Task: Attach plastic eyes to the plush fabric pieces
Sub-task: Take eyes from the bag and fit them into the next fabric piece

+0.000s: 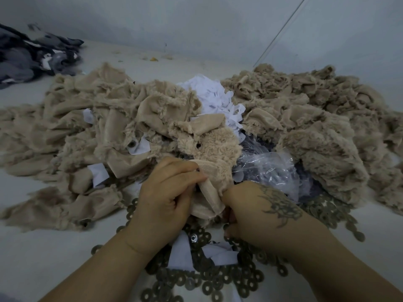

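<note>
My left hand (pixel 165 192) grips a beige plush fabric piece (pixel 209 177) at the centre, thumb and fingers curled round its smooth folded edge. A small dark stud (pixel 198 170) shows at the fingertips, on the fabric. My right hand (pixel 250 208), tattooed on its back, curls its fingers under the same piece from the right. What its fingertips hold is hidden. A tiny dark spot (pixel 198 145) marks the furry side of the piece further up.
Big heaps of beige plush pieces lie left (pixel 72 131) and right (pixel 316 118). White fabric scraps (pixel 216 99) sit between them. A clear plastic bag (pixel 270 168) lies beside my right hand. Several grey metal washers (pixel 218 282) cover the table near me. Dark cloth (pixel 32 55) lies far left.
</note>
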A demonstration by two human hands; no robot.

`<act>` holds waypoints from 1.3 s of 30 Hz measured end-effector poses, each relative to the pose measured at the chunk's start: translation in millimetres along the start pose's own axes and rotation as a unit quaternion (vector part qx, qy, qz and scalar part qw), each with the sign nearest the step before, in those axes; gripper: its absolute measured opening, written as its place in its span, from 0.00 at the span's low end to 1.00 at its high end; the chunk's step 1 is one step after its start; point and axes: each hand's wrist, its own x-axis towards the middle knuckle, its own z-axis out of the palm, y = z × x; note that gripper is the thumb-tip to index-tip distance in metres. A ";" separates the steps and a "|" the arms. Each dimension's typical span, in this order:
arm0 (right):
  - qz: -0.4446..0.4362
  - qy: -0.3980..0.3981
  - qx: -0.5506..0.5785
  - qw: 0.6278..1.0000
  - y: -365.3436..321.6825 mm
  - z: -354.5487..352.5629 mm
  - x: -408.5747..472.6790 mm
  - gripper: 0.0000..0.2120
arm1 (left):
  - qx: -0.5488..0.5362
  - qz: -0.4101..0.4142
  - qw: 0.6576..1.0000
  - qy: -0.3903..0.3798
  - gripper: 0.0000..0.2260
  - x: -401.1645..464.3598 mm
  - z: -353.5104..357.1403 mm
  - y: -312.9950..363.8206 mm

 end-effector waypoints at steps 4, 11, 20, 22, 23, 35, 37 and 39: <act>0.017 0.038 0.031 0.999 -4.6 -22.3 -8.3 0.11 | -0.003 -0.002 1.000 -0.001 0.09 -1.6 0.2 -2.0; 0.076 0.248 0.180 0.949 9.0 -42.3 -1.0 0.04 | -0.023 -0.054 0.998 -0.003 0.10 2.7 -5.5 8.4; 0.135 0.135 0.126 0.973 51.3 -67.0 114.1 0.25 | -0.011 -0.057 0.998 0.003 0.08 38.5 -5.4 12.1; 0.153 0.082 0.076 0.982 52.7 -70.3 130.8 0.23 | -0.015 -0.051 0.999 -0.006 0.10 44.8 -2.6 8.8; 0.160 0.087 0.062 0.981 52.7 -69.5 135.8 0.21 | -0.018 -0.046 0.999 -0.013 0.10 48.3 -0.5 6.8; 0.110 0.376 0.275 0.878 37.8 -57.3 64.0 0.07 | -0.042 -0.049 0.998 -0.027 0.09 60.8 36.7 -7.2; 0.095 0.399 0.309 0.858 33.3 -56.5 51.9 0.07 | -0.037 -0.039 0.998 -0.029 0.08 59.0 37.7 -8.4; 0.064 0.401 0.342 0.847 28.0 -56.9 40.2 0.07 | -0.036 -0.020 0.999 -0.031 0.07 58.3 38.3 -9.8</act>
